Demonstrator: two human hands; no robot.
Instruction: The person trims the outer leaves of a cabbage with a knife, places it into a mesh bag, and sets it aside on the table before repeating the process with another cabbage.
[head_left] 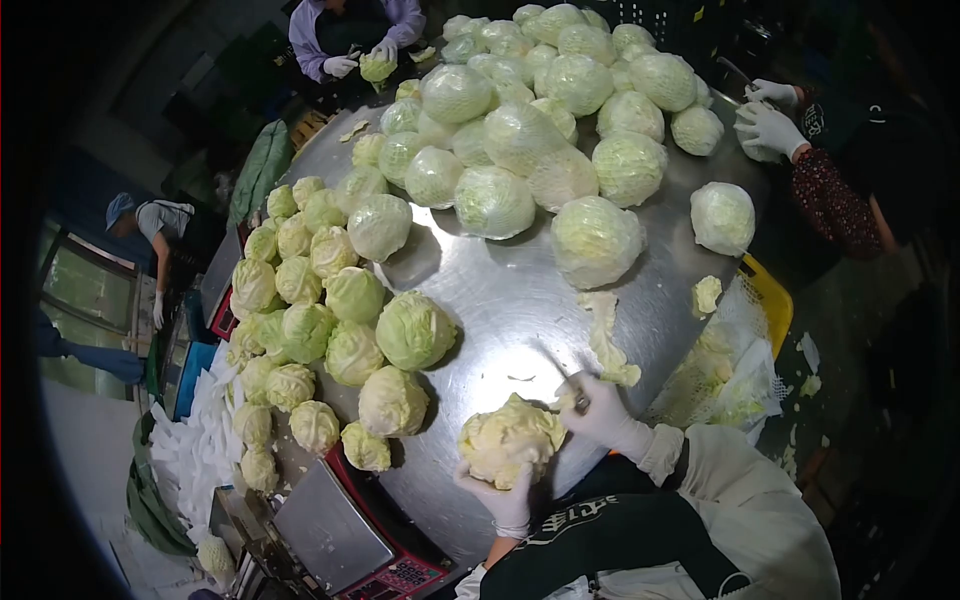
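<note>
My left hand point(498, 503), in a white glove, grips a pale yellow-green cabbage point(508, 441) from below, near the table's front edge. My gloved right hand point(608, 418) is closed around a knife point(562, 372) just right of the cabbage. The knife's blade is blurred and points up and left, away from the cabbage. Beyond my right hand, a torn strip of cabbage leaf point(606, 335) lies on the metal table point(480, 310). To the left of the held cabbage sit bare cabbages point(392, 402) in a group.
Wrapped cabbages point(525, 140) are heaped at the far side. A scale point(335, 530) stands at the front left. A yellow crate point(768, 305) with netting and leaves is at the right edge. Co-workers handle cabbages at the far side point(350, 50) and far right point(775, 125).
</note>
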